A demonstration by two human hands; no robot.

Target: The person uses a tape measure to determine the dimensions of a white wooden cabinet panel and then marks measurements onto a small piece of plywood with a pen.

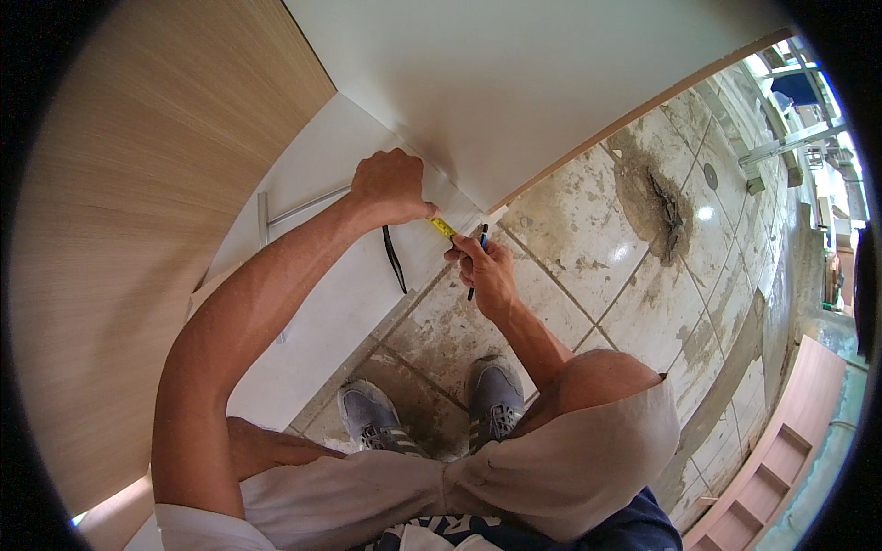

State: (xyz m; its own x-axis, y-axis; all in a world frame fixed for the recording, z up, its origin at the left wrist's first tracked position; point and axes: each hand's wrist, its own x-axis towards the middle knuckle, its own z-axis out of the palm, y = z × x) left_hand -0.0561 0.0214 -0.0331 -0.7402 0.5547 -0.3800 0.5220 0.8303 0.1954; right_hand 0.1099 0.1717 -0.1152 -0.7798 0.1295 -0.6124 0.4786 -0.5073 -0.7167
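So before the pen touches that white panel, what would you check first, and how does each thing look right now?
1. Left hand grips the tape measure: ok.
2. Yellow tape lies along the white panel: ok.
3. Right hand holds the pen, tip close by the tape's end: ok.
4. Reading on the tape: cannot tell, too small.
5. Black strap hangs away from the pen tip: ok.
6. Both shoes flat on the tiled floor: ok.

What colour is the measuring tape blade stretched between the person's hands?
Yellow with dark markings; the tape blade shows best in the head view, between the left hand and right hand.
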